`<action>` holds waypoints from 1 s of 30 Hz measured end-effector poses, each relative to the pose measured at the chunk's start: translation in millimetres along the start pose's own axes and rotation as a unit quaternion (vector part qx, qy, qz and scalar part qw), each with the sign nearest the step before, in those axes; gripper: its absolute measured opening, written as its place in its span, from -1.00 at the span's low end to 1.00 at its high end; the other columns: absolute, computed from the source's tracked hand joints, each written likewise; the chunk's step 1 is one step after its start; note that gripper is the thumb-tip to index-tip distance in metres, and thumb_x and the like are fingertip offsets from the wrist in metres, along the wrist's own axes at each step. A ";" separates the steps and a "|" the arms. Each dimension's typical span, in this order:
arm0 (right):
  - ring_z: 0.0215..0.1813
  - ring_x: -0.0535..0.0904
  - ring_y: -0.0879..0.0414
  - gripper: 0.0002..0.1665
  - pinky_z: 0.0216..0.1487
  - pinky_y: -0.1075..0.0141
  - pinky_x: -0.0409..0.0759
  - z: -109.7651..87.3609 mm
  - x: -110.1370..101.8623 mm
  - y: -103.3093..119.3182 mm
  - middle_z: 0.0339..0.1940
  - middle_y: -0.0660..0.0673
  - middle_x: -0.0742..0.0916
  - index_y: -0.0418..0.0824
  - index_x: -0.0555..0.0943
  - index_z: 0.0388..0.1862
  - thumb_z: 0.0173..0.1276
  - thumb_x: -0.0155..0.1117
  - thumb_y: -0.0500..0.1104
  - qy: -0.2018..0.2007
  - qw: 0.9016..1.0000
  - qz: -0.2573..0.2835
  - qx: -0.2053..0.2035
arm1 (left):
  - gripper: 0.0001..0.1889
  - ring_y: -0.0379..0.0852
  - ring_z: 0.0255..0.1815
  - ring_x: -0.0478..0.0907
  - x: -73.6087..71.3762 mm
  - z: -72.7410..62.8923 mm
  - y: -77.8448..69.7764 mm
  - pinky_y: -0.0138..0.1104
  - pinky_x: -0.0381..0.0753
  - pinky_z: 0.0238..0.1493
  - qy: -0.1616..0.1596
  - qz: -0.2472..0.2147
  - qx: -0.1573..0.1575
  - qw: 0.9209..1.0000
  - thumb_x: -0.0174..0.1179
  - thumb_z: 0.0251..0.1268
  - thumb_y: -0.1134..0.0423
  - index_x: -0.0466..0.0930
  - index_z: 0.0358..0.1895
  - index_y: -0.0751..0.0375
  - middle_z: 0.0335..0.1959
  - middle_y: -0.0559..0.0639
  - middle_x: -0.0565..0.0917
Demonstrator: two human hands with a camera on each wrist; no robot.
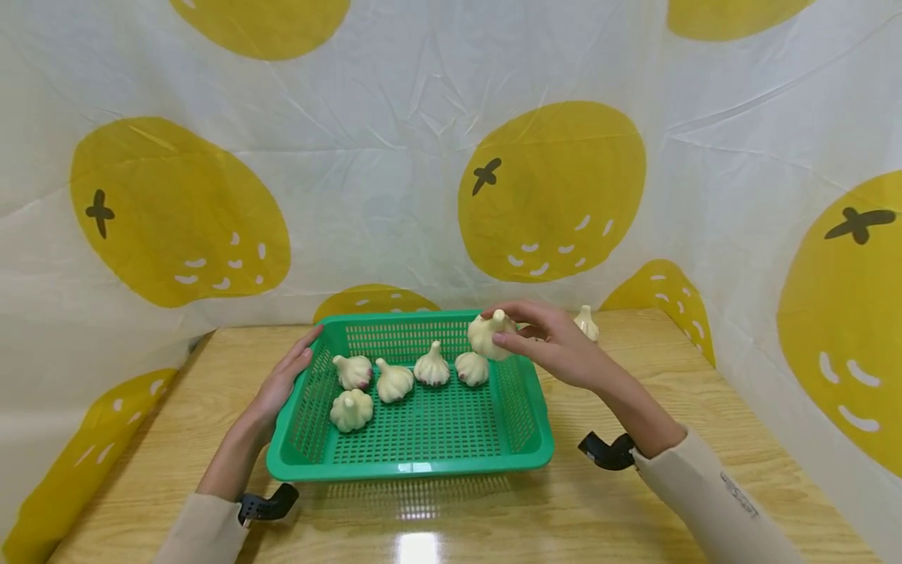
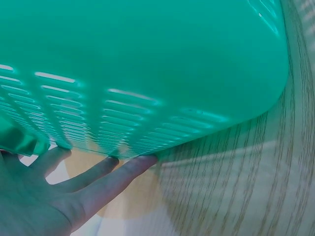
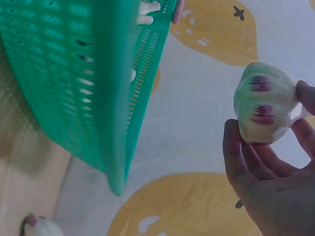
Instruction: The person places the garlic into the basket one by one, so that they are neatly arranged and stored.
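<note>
My right hand (image 1: 553, 342) holds a garlic bulb (image 1: 486, 335) between thumb and fingers, above the back right corner of a green plastic basket (image 1: 416, 470). Purple streaks mark the underside of this bulb in the right wrist view. Several more garlic bulbs lie inside the basket, mostly along its back and left, one of them a rounded bulb (image 1: 351, 410) at the front left. Against the basket's left side rests my left hand (image 1: 280, 384); the left wrist view shows its extended fingers (image 2: 108, 184) touching the slotted wall.
One more garlic bulb (image 1: 586, 323) stands on the wooden table (image 1: 634, 501) behind my right hand, right of the basket. A white cloth (image 1: 395, 196) printed with large yellow fruit hangs close behind the table and along its sides.
</note>
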State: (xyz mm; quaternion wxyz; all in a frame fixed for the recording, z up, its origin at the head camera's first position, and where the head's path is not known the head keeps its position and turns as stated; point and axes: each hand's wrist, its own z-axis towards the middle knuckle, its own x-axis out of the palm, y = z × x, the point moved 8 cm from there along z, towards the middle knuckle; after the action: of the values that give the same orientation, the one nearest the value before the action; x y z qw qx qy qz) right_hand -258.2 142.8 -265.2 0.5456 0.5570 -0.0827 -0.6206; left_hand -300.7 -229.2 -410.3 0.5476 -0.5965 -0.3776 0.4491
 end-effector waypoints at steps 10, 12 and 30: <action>0.14 0.59 0.12 -0.68 0.14 0.08 0.67 33.3 21.6 18.0 0.13 0.06 0.74 0.02 0.67 0.21 0.53 0.31 -0.06 0.068 0.997 -0.020 -0.025 | -0.35 0.23 0.69 -0.07 1.3 1.8 -0.6 -0.57 0.42 0.22 0.000 -0.007 0.004 1.000 -0.36 0.72 -0.19 -0.21 0.72 -0.22 0.75 0.07 -0.14; 0.10 0.60 0.12 -0.69 0.14 0.07 0.66 39.1 26.9 20.7 0.09 0.05 0.75 0.00 0.68 0.19 0.51 0.33 -0.08 0.082 0.996 -0.021 -0.030 | -0.36 0.23 0.69 -0.07 2.0 2.2 -0.2 -0.57 0.43 0.22 0.001 -0.007 0.004 1.000 -0.36 0.72 -0.19 -0.21 0.72 -0.23 0.75 0.07 -0.14; 0.33 0.61 0.02 -0.56 0.35 0.16 0.55 79.5 108.5 9.9 0.39 -0.05 0.64 -0.08 0.59 0.35 0.57 0.24 0.00 0.279 0.960 -0.026 0.002 | -0.36 0.21 0.71 -0.10 0.1 1.1 1.6 -0.58 0.37 0.23 -0.005 0.001 0.005 1.000 -0.36 0.73 -0.19 -0.19 0.72 -0.23 0.75 0.04 -0.15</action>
State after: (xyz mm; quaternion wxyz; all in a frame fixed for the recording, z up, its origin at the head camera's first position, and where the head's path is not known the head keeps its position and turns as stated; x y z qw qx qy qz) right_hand -291.1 15.3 -294.3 0.5295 0.7112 0.0858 -0.4543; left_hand -301.7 -229.0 -411.9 0.5481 -0.5920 -0.3779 0.4542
